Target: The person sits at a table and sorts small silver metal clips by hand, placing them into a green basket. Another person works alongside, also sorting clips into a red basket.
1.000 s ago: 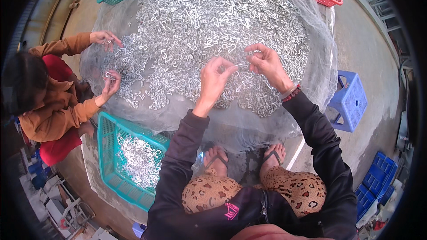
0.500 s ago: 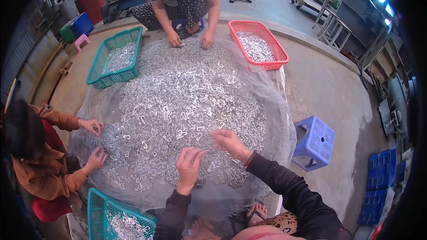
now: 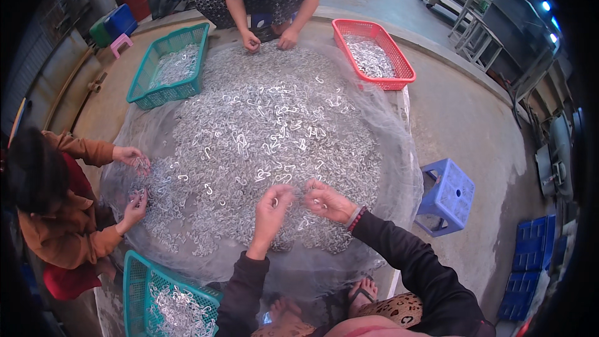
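**Hands at the near edge of the hook pile**

Small bright metal hooks (image 3: pixel 268 137) heaped on clear plastic sheeting (image 3: pixel 399 168), concrete floor. Left hand (image 3: pixel 271 209) curled, fingertips pinched on a hook; right hand (image 3: pixel 331 203) pinching too, what it holds too small to make out. Own legs cut off at the lower edge. Person at left half out of view, another opposite cropped at the shoulders. Teal basket (image 3: pixel 140 274) near left, red basket (image 3: pixel 399 72) far right, blue stool (image 3: pixel 449 196) beside the sheeting.
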Action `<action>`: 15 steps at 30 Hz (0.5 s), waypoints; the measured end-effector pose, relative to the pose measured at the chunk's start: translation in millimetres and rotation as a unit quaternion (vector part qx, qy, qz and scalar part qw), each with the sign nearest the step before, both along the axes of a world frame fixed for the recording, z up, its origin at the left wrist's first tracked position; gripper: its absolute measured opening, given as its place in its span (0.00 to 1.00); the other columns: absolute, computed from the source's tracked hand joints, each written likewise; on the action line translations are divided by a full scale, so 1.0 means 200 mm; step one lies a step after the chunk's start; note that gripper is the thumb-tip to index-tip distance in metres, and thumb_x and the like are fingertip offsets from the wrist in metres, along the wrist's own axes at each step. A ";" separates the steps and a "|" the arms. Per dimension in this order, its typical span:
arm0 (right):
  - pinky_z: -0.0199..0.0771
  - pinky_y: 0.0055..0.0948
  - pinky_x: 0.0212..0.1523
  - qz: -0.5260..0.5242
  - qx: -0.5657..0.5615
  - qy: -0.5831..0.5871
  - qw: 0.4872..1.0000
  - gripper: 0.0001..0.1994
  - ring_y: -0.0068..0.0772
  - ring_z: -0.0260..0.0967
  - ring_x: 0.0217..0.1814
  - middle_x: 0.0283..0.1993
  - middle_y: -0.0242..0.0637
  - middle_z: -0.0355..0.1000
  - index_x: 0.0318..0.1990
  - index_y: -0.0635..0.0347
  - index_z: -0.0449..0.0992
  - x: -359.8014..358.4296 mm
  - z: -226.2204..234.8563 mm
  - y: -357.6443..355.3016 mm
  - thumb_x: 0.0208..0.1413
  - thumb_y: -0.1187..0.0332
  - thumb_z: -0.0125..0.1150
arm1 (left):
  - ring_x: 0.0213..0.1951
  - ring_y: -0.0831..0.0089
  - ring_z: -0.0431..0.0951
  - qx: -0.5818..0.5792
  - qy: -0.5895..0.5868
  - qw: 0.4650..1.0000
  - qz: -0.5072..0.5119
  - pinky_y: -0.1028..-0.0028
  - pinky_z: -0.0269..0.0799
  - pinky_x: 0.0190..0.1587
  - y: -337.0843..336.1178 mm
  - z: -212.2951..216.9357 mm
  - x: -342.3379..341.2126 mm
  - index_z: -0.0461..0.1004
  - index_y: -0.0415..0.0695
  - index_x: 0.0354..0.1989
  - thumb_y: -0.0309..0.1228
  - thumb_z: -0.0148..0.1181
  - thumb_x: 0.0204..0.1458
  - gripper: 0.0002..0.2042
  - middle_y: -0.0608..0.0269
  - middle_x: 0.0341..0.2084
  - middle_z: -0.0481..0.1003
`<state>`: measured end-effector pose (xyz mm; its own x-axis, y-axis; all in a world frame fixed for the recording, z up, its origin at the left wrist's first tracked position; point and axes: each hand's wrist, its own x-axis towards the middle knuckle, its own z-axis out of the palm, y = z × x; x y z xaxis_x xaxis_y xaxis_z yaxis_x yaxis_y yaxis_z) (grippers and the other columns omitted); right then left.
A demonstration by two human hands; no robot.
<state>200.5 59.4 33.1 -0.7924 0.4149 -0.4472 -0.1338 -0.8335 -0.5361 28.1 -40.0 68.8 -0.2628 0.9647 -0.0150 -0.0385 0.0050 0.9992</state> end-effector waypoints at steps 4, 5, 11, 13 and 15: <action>0.70 0.29 0.28 0.116 0.495 -0.159 0.846 0.10 0.27 0.70 0.28 0.29 0.30 0.64 0.44 0.57 0.70 -0.03 -0.10 -0.06 0.56 0.69 0.57 | 0.21 0.80 0.66 -0.047 -0.327 0.944 0.018 0.82 0.57 0.15 -0.03 -0.06 -0.07 0.69 0.40 0.35 0.28 0.45 0.58 0.07 0.63 0.27 0.69; 0.70 0.31 0.28 0.167 0.623 -0.201 0.738 0.11 0.30 0.72 0.29 0.30 0.32 0.65 0.44 0.57 0.70 -0.03 -0.13 -0.10 0.55 0.68 0.58 | 0.21 0.80 0.66 -0.040 -0.349 0.936 0.024 0.83 0.56 0.15 -0.04 -0.07 -0.08 0.69 0.40 0.34 0.31 0.45 0.58 0.08 0.63 0.27 0.69; 0.73 0.38 0.30 0.249 0.781 -0.271 0.504 0.14 0.42 0.75 0.34 0.38 0.39 0.68 0.45 0.57 0.71 -0.05 -0.24 -0.14 0.52 0.64 0.61 | 0.25 0.74 0.69 -0.132 -0.317 0.939 0.030 0.77 0.60 0.16 -0.11 -0.18 -0.18 0.69 0.40 0.30 0.35 0.52 0.55 0.10 0.61 0.27 0.70; 0.73 0.39 0.32 0.201 0.745 -0.301 0.560 0.13 0.40 0.74 0.34 0.38 0.38 0.68 0.46 0.57 0.74 -0.05 -0.24 -0.08 0.53 0.67 0.60 | 0.27 0.69 0.72 -0.221 -0.162 0.961 0.023 0.72 0.66 0.20 -0.11 -0.24 -0.18 0.71 0.39 0.31 0.34 0.59 0.52 0.10 0.61 0.23 0.70; 0.73 0.35 0.32 0.110 0.662 -0.236 0.702 0.10 0.34 0.73 0.33 0.37 0.36 0.71 0.41 0.57 0.78 -0.04 -0.21 -0.02 0.52 0.67 0.62 | 0.29 0.64 0.74 -0.122 0.128 0.984 0.006 0.68 0.68 0.26 -0.10 -0.33 -0.12 0.72 0.38 0.33 0.35 0.64 0.48 0.13 0.57 0.26 0.72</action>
